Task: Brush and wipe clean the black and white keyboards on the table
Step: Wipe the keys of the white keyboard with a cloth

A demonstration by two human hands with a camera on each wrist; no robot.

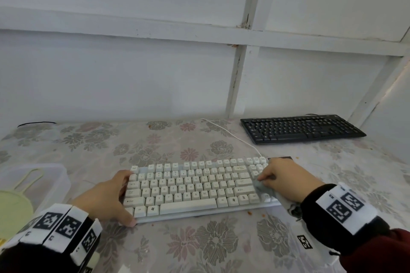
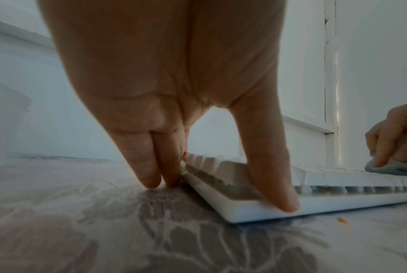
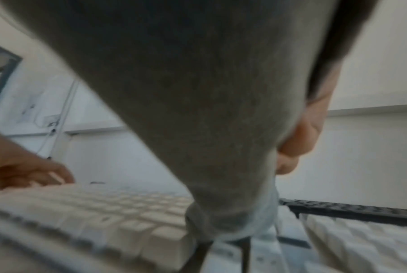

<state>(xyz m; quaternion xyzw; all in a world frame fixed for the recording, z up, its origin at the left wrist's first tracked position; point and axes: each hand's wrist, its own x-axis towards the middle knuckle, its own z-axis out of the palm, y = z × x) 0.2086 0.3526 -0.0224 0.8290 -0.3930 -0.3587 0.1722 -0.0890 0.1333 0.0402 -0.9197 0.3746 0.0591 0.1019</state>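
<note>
The white keyboard [image 1: 195, 188] lies across the near middle of the flowered table. My left hand [image 1: 117, 197] braces its left end. In the left wrist view the straight fingers [image 2: 155, 173] stand on the table by the side edge, and the thumb [image 2: 274, 184] presses the front corner. My right hand [image 1: 277, 176] grips a grey cloth [image 1: 263, 189] and presses it on the keys at the right end. That cloth [image 3: 197, 129] fills most of the right wrist view. The black keyboard [image 1: 301, 128] sits at the back right, untouched.
A clear plastic box [image 1: 44, 175] at the left edge holds a pale green tool [image 1: 13, 204]. The white cable [image 1: 230, 135] runs from the white keyboard toward the back wall. Orange crumbs [image 1: 249, 213] lie by the keyboard's front right. White panelled walls close the back and right.
</note>
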